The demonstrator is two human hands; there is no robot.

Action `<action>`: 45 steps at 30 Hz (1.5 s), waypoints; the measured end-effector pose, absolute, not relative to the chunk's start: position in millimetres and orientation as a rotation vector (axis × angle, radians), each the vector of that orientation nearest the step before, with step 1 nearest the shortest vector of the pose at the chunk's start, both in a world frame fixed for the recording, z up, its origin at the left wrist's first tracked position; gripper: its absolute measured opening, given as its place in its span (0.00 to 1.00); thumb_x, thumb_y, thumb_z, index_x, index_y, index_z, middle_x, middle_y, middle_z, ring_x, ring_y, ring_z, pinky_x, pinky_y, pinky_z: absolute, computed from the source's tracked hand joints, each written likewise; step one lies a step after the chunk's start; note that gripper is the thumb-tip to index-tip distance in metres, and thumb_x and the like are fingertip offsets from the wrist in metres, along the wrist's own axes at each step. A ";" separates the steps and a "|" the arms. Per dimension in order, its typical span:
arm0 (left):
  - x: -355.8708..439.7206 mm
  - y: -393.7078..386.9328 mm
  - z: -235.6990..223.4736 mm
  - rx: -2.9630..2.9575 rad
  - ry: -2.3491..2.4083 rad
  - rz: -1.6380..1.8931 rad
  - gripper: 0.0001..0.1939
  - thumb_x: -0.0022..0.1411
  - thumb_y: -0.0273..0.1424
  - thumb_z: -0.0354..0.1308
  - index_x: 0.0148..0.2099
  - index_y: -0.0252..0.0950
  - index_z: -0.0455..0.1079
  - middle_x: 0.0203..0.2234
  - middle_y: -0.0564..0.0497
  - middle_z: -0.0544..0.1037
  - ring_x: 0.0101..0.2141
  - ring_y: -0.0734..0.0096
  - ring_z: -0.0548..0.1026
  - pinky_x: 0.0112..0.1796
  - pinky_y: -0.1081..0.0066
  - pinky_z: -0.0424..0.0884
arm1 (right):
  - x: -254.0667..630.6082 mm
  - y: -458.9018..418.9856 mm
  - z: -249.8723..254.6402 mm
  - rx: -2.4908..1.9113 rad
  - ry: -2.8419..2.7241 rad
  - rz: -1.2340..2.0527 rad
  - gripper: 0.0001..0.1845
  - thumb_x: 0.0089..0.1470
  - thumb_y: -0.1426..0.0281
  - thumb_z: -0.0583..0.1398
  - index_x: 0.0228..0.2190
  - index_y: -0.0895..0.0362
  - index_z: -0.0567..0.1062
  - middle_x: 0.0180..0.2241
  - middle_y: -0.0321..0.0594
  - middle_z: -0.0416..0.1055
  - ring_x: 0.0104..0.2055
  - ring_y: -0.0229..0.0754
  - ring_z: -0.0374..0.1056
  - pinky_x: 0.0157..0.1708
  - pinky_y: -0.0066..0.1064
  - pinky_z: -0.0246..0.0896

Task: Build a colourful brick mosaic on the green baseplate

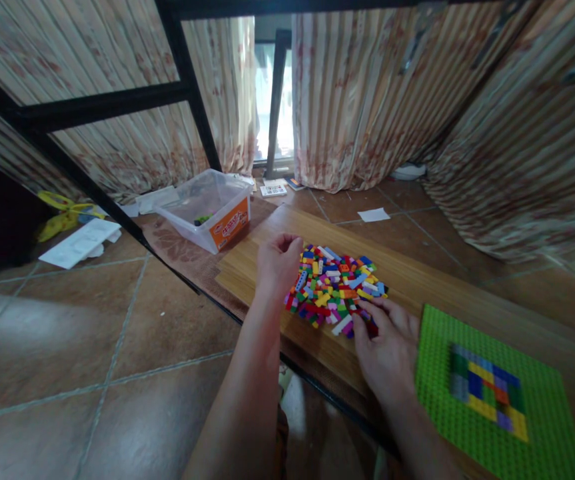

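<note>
Touching the toy brick pile (334,290), the right hand (390,347) has thumb and fingers apart; the left hand (274,263) is pinched beside it, can't tell if it's holding one. A brick patch (482,387) is on the green baseplate (434,357), but lots lie loose

Quantities are as follows. Loose toy bricks (322,300): one pile; overlap prevents an exact unit count. Green baseplate (432,373): one. Brick assembly (484,383) on the baseplate: one; blur prevents a unit count. Clear plastic bin (182,217): one. Orange label (230,228) on the bin: one. Wooden surface (442,283): one. White sheet (374,215) on the open floor (402,233), right of the window gap (264,100): one.
</note>
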State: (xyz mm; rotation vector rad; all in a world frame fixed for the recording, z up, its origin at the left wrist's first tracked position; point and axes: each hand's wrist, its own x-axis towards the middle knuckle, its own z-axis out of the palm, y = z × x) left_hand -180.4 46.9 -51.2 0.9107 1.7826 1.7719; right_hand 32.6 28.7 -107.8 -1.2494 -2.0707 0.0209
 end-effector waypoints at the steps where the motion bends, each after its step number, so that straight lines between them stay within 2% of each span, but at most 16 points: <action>1: -180.7 47.2 -51.6 0.915 1.785 1.771 0.08 0.56 0.32 0.57 0.30 0.33 0.74 0.19 0.54 0.72 0.21 0.77 0.66 0.24 0.77 0.60 | 30.6 27.9 -106.9 -1.241 -2.086 0.023 0.14 0.57 0.66 0.59 0.42 0.58 0.79 0.46 0.49 0.72 0.48 0.52 0.65 0.49 0.48 0.60; 10: -178.7 46.2 -46.0 0.860 1.730 1.772 0.07 0.55 0.30 0.57 0.29 0.33 0.73 0.18 0.56 0.71 0.20 0.78 0.64 0.23 0.77 0.59 | 15.5 29.3 -106.2 -1.212 -2.252 0.092 0.15 0.59 0.63 0.58 0.45 0.53 0.79 0.51 0.48 0.67 0.51 0.55 0.60 0.48 0.48 0.59; 15: -178.8 46.6 -45.7 0.857 1.716 1.784 0.06 0.55 0.29 0.57 0.28 0.33 0.72 0.18 0.56 0.71 0.21 0.78 0.64 0.24 0.77 0.59 | 17.4 33.5 -107.7 -1.218 -2.241 0.123 0.13 0.60 0.62 0.58 0.40 0.55 0.79 0.49 0.48 0.69 0.50 0.53 0.60 0.48 0.46 0.58; 23: -179.0 46.4 -46.0 0.851 1.712 1.780 0.06 0.55 0.29 0.57 0.28 0.33 0.72 0.18 0.56 0.70 0.20 0.78 0.64 0.23 0.77 0.58 | 27.0 36.1 -106.5 -1.267 -2.170 0.138 0.13 0.57 0.63 0.60 0.40 0.56 0.79 0.47 0.46 0.72 0.49 0.52 0.62 0.49 0.46 0.58; 28: -176.7 45.0 -41.1 0.828 1.713 1.759 0.06 0.55 0.29 0.57 0.27 0.33 0.72 0.17 0.56 0.70 0.20 0.78 0.64 0.23 0.77 0.58 | 26.9 34.3 -107.1 -1.351 -2.110 0.086 0.13 0.55 0.60 0.62 0.36 0.57 0.80 0.46 0.48 0.72 0.49 0.54 0.63 0.50 0.49 0.57; 35: -174.1 44.1 -39.5 0.860 1.726 1.641 0.06 0.54 0.31 0.58 0.29 0.33 0.73 0.19 0.56 0.72 0.20 0.78 0.66 0.23 0.77 0.60 | 24.1 33.4 -105.0 -1.358 -2.071 0.150 0.11 0.59 0.66 0.58 0.37 0.57 0.80 0.46 0.49 0.72 0.50 0.53 0.63 0.49 0.48 0.58; 41: -153.1 41.5 -34.6 1.158 1.477 1.367 0.09 0.53 0.36 0.62 0.33 0.34 0.76 0.24 0.53 0.76 0.25 0.75 0.69 0.26 0.77 0.64 | 22.7 33.7 -86.7 -1.269 -1.848 0.417 0.11 0.60 0.66 0.58 0.38 0.55 0.79 0.43 0.45 0.75 0.48 0.47 0.66 0.50 0.41 0.60; 45: -135.2 41.8 -36.2 1.436 1.337 1.076 0.11 0.55 0.37 0.61 0.34 0.35 0.78 0.27 0.51 0.78 0.28 0.71 0.73 0.30 0.75 0.67 | 25.1 34.5 -80.4 -1.160 -1.660 0.815 0.10 0.60 0.64 0.58 0.37 0.54 0.78 0.36 0.39 0.77 0.39 0.42 0.70 0.42 0.34 0.63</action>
